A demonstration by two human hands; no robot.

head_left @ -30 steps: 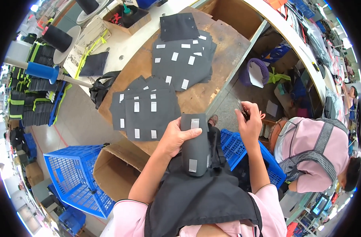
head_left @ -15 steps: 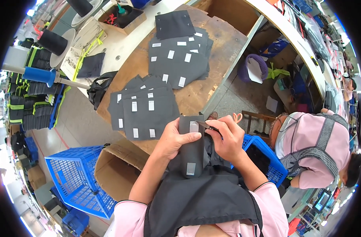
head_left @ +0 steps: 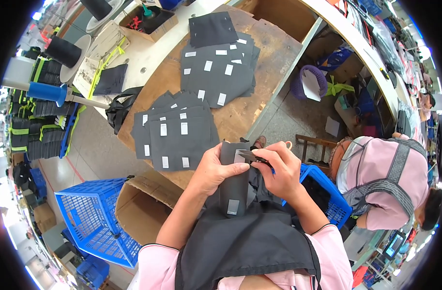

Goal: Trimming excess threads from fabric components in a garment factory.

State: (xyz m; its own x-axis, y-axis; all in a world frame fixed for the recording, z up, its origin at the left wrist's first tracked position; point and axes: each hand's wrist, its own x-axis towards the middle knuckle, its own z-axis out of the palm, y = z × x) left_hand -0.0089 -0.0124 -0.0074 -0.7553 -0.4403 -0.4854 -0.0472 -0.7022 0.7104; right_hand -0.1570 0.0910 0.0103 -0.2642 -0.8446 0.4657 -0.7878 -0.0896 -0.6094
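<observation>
A dark grey fabric piece [head_left: 234,186], bent into a narrow strip over my lap, is gripped by my left hand [head_left: 212,170], its thumb pressing on the front. One pale rectangular patch [head_left: 233,207] sits near the lower end; another is partly covered at the upper end. In the fingers of my right hand [head_left: 282,169] are small thread snips [head_left: 246,155], their blades lying at the upper patch's edge. Beyond my left hand, a stack of similar grey pieces [head_left: 182,145] with pale patches lies on the wooden board [head_left: 274,53].
A second stack [head_left: 216,77] lies farther back. A blue crate [head_left: 92,212] and an open cardboard box [head_left: 138,208] stand at left. Another blue crate [head_left: 334,205] is beside my right forearm. A person in pink [head_left: 385,179] bends over at the right.
The snips have shifted slightly and turned at the upper patch, with more of their blades showing. My left hand keeps its hold on the fabric piece.
</observation>
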